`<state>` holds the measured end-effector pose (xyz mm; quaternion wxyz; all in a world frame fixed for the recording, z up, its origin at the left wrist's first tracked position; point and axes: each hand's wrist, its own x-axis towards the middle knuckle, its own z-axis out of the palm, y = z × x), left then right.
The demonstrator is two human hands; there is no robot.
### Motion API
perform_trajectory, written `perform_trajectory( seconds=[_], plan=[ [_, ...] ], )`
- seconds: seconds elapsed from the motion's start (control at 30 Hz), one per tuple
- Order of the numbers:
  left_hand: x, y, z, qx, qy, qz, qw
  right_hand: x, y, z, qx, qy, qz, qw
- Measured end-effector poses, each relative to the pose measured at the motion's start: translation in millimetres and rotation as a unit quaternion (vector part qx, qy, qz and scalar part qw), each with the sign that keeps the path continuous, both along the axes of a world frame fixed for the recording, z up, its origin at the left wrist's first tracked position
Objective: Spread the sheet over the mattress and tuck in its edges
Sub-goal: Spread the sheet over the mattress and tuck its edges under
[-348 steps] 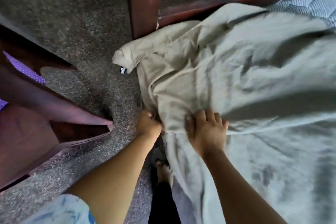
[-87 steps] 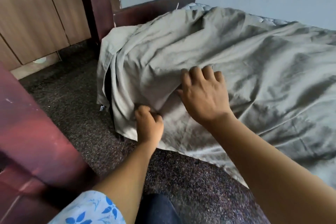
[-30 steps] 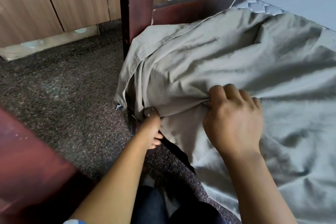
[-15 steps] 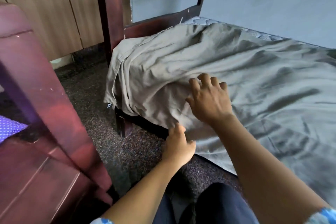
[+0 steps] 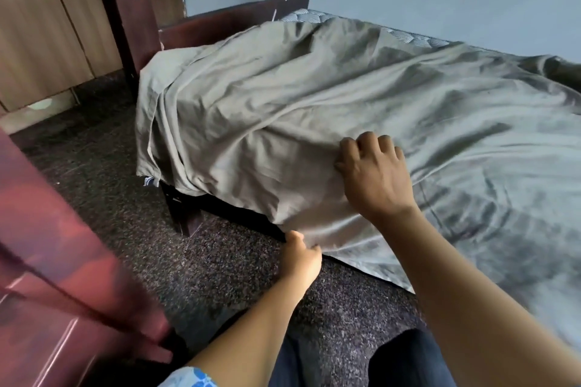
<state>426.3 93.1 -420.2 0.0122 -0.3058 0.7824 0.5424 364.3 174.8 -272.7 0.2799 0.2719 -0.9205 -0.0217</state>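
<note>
Your right hand [image 5: 374, 179] presses, fingers bent, on the wrinkled grey-green cloth sheet [image 5: 314, 97] draped over the quilted mattress [image 5: 301, 14]. Your left hand [image 5: 301, 256] meets its hanging hem, grip unclear. Tug hard and the far side could slide off.

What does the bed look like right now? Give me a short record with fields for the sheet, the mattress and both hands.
sheet: grey-green, wrinkled, draped over the bed; near side and corner hang loose, untucked
mattress: quilted, bare only along the far edge
right hand: rests on the sheet at the near top edge, fingers bent
left hand: low at the hanging hem, touching it; grip unclear
</note>
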Motion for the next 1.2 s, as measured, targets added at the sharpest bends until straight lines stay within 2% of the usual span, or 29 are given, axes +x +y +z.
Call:
perform_trajectory(
  seconds=[0.2,0.37,0.47,0.53,0.67,0.77,0.83,0.9,0.93,0.97,1.0,1.03,1.07,1.1,1.13,1.2],
  plan=[
    [-27.5,22.4,10.5,-0.084,0.031,-0.05,0.995,-6.2,11.3,-6.9,-0.053,0.03,-0.001,0.998],
    [-19.6,35.9,8.2,-0.216,0.022,-0.088,0.972,-7.1,35.0,-13.7,-0.054,0.068,-0.042,0.995],
    [-14.1,40.4,5.0,-0.264,-0.009,-0.11,0.958,-6.6,37.7,-11.8,-0.05,0.066,-0.035,0.996],
    [-8.9,42.4,-1.6,-0.263,-0.036,-0.123,0.956,-6.1,38.4,-9.0,-0.04,0.053,-0.02,0.998],
    [5.6,43.9,-23.8,-0.2,-0.089,-0.145,0.965,-7.5,42.3,-2.3,-0.021,0.028,-0.01,0.999],
    [15.8,47.0,-28.3,-0.229,-0.044,-0.154,0.96,-8.0,41.2,-1.1,-0.007,0.017,-0.012,1.0],
    [17.1,47.9,-25.9,-0.315,0.03,-0.148,0.937,-7.6,40.5,-2.2,-0.007,0.019,-0.018,1.0],
    [12.9,44.7,-21.2,-0.332,0.104,-0.115,0.931,-5.9,40.3,-4.5,-0.017,0.026,-0.026,0.999],
    [7.6,41.5,-18.1,-0.277,0.121,-0.078,0.95,-4.9,39.6,-5.7,-0.022,0.029,-0.032,0.999],
    [1.1,37.8,-13.3,-0.159,0.125,-0.017,0.979,-4.0,38.8,-6.5,-0.026,0.032,-0.039,0.998],
    [-5.0,33.1,-6.7,0.013,0.124,0.055,0.991,-3.3,37.6,-7.1,-0.028,0.034,-0.045,0.998],
    [-9.7,28.0,-0.8,0.197,0.129,0.117,0.965,-2.8,36.4,-7.1,-0.03,0.035,-0.049,0.998],
    [-13.2,23.8,3.5,0.34,0.126,0.162,0.918,-2.5,35.7,-7.1,-0.031,0.033,-0.052,0.998],
    [-16.4,20.3,4.9,0.425,0.116,0.183,0.879,-2.2,35.3,-7.0,-0.03,0.031,-0.053,0.998],
    [-18.8,18.4,5.2,0.47,0.107,0.197,0.854,-2.7,35.3,-6.9,-0.03,0.031,-0.052,0.998],
    [-19.5,20.1,6.2,0.501,0.098,0.219,0.832,-4.1,36.2,-6.2,-0.027,0.033,-0.048,0.998]
  ],
)
